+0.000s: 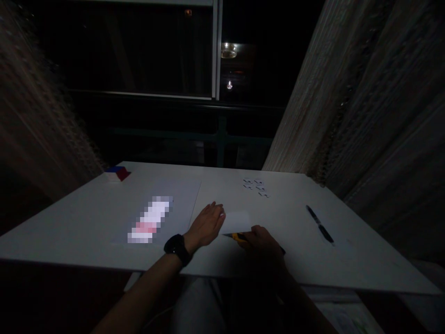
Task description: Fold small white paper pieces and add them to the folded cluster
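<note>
Dim rm, white flat-topped bench (288,204): L hand (206,225) lies flat, fingers extended, by white paper piece (238,221), near centre; R hand's (262,243) grip wraps yellow-and-black knife (239,238). Blade (227,235) nr L hand, poor light: poss. cut if paper slips.

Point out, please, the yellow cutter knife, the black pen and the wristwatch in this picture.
Yellow cutter knife (239,237): head view, yellow handle.
Black pen (319,224): head view, middle of barrel.
Wristwatch (177,249): head view, dark body.
</note>
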### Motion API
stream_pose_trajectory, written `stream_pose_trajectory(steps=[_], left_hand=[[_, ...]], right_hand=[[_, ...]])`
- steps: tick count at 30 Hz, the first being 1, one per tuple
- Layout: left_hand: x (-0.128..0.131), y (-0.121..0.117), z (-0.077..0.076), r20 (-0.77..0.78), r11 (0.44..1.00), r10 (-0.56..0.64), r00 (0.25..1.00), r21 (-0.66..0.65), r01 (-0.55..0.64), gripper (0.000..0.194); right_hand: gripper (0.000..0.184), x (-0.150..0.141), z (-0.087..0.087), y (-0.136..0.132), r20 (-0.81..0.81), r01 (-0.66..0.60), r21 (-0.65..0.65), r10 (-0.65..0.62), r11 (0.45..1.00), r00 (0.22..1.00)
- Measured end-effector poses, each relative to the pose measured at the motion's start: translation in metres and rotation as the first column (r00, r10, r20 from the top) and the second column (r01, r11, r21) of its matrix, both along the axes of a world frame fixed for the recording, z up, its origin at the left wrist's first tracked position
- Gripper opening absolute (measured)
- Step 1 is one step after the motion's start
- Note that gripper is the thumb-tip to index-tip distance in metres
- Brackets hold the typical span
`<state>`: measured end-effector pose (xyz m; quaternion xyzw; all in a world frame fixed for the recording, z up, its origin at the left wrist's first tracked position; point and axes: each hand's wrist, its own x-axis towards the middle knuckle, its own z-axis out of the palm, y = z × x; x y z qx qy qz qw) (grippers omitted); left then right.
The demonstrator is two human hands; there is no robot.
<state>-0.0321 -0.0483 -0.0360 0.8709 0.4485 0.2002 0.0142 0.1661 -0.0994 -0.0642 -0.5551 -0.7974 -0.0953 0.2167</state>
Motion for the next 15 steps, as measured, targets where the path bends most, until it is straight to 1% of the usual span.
stream_pose_trajectory(steps=[3, 5, 8, 9, 12, 15], left_hand=[[0.006, -0.005, 0.003, -0.009, 0.999, 0.035, 0.999, 0.022, -0.034, 0.038], [0.008, -0.006, 0.006, -0.026, 0.999, 0.013, 1.0, 0.046, -0.012, 0.039], [0.003, 0.001, 0.011, -0.061, 0.997, 0.028, 0.998, 0.079, -0.023, 0.042], [0.0, 0.006, 0.011, -0.088, 0.997, 0.004, 0.996, 0.072, 0.002, 0.044], [-0.008, 0.021, 0.007, -0.161, 0.998, -0.055, 0.985, -0.002, 0.055, 0.046], [-0.011, 0.028, -0.001, -0.192, 0.999, -0.052, 0.98, -0.006, 0.052, 0.048]], right_hand=[[0.012, 0.007, -0.001, 0.001, 0.008, 0.005, -0.019, -0.005, 1.0, 1.0], [0.013, 0.012, 0.004, 0.001, 0.002, 0.005, -0.047, -0.005, 0.999, 1.0], [0.014, 0.019, 0.011, 0.003, -0.015, -0.011, -0.12, 0.009, 0.993, 1.0], [0.015, 0.022, 0.012, 0.004, -0.026, -0.018, -0.147, 0.014, 0.989, 1.0], [0.017, 0.026, 0.011, 0.007, -0.042, -0.027, -0.196, 0.019, 0.98, 0.999], [0.02, 0.026, 0.007, 0.009, -0.034, -0.054, -0.169, 0.048, 0.984, 0.998]])
